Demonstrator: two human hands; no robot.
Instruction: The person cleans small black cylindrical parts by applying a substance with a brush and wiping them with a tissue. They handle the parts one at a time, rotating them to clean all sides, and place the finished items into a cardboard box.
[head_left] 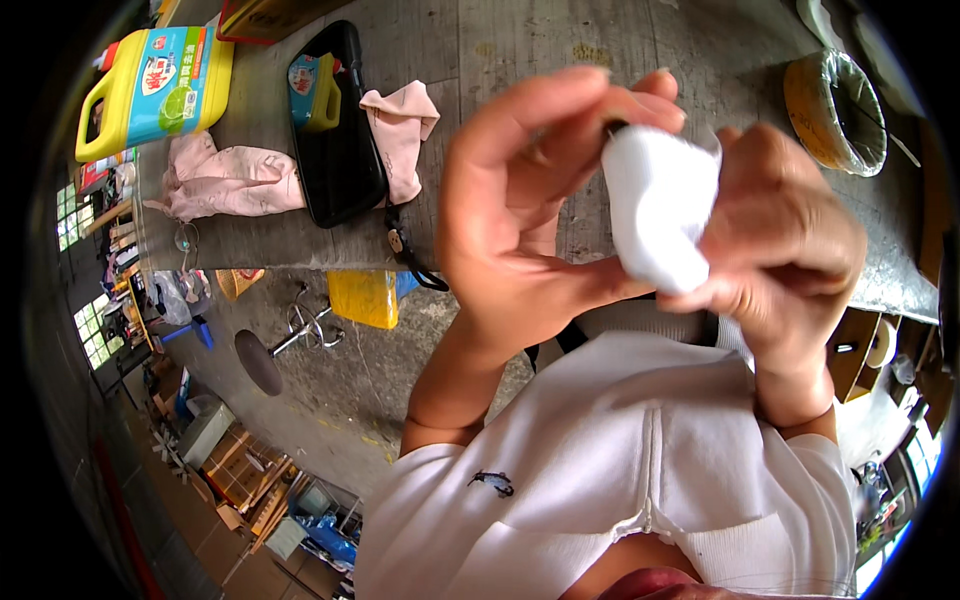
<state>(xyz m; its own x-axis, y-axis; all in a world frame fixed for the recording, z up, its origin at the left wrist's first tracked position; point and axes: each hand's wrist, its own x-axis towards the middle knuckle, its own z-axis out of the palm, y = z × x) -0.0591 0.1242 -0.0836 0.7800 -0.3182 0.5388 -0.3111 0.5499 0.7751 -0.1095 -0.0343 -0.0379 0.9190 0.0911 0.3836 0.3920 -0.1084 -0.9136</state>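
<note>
Holding a white cloth (658,205) up close to my chest, I am gripping it with both hands above the edge of the grey table (520,60). My right hand (785,250) is wrapping around the cloth from the side and underneath, fingers curled shut on it, so the bundle is staying bunched and steady. My left hand (530,210) is working at the top: thumb and fingertips are pinching narrowly where something small and dark (616,127) is poking out of the cloth, though I cannot tell what it is. Keeping it this near my face is letting me see that spot clearly.

Behind my hands, other things are lying on the table, well apart from the cloth. A yellow jug (155,85) with a handle is lying at the far left corner. A pink rag (235,180) is sitting crumpled beside a black tray (340,160), which is carrying a small yellow bottle (315,92), and a second pink rag (402,135) is draping over the tray's right edge. A round tin lined with clear plastic (838,112) is standing off to the right.
</note>
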